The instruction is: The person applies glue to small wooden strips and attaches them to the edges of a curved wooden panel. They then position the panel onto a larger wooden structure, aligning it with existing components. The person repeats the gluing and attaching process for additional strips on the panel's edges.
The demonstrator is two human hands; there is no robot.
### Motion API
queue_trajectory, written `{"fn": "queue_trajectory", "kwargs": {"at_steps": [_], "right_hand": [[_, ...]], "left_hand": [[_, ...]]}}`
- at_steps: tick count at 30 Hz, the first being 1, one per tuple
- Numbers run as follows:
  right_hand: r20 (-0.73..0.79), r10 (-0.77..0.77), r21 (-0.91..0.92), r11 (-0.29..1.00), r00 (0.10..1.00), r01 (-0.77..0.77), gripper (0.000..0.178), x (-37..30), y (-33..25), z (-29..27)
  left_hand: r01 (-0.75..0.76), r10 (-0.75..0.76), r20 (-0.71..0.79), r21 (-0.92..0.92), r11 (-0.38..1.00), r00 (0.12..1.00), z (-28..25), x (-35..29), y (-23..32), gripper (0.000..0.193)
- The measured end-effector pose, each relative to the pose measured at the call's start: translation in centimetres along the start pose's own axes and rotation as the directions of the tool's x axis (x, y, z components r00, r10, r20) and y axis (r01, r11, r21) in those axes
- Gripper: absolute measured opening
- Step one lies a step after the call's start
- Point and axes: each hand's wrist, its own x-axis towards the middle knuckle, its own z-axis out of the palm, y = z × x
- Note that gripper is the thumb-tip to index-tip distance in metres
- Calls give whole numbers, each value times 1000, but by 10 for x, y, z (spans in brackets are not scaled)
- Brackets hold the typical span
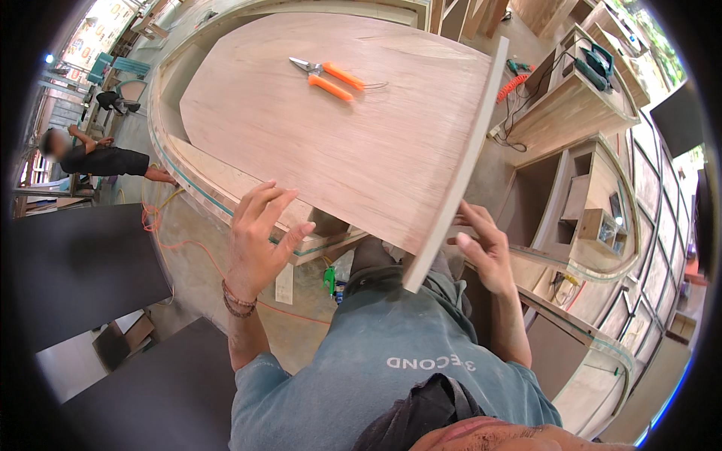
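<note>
A pale plywood panel (323, 143) with cut corners lies over a curved wooden frame (177, 154) in front of me. Along its right edge runs a long, narrow wooden strip (465, 161), whose near end juts toward my waist. My left hand (259, 225) hovers at the panel's near left edge, fingers spread and holding nothing. Just right of the strip is my right hand (487, 252), fingers bent but apart, the fingertips close to the strip; whether they touch it I cannot tell. Orange-handled snips (329, 79) rest on the panel, beside a thin bent wire (376, 86).
At the right stand wooden cabinets (575, 199) with curved ends, one carrying a dark green power tool (594, 68). An orange hose (218, 263) crosses the floor at the left, near dark flat panels (90, 270). Another person (98, 158) is at the far left.
</note>
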Motion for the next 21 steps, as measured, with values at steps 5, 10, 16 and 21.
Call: {"fn": "queue_trajectory", "kwargs": {"at_steps": [5,10,16,21], "right_hand": [[156,-16,-61,998,988,25,69,24,6,16],[298,9,-156,987,955,39,70,52,6,27],[469,42,-275,956,882,100,82,86,10,35],[543,12,-295,939,839,177,77,111,20,39]], "left_hand": [[25,-26,-17,-76,997,1000,10,-14,37,51],[70,-81,-74,-132,989,994,24,-20,60,51],[200,-192,-167,33,979,967,43,-27,69,61],[316,-279,-226,148,937,933,53,-32,74,77]]}}
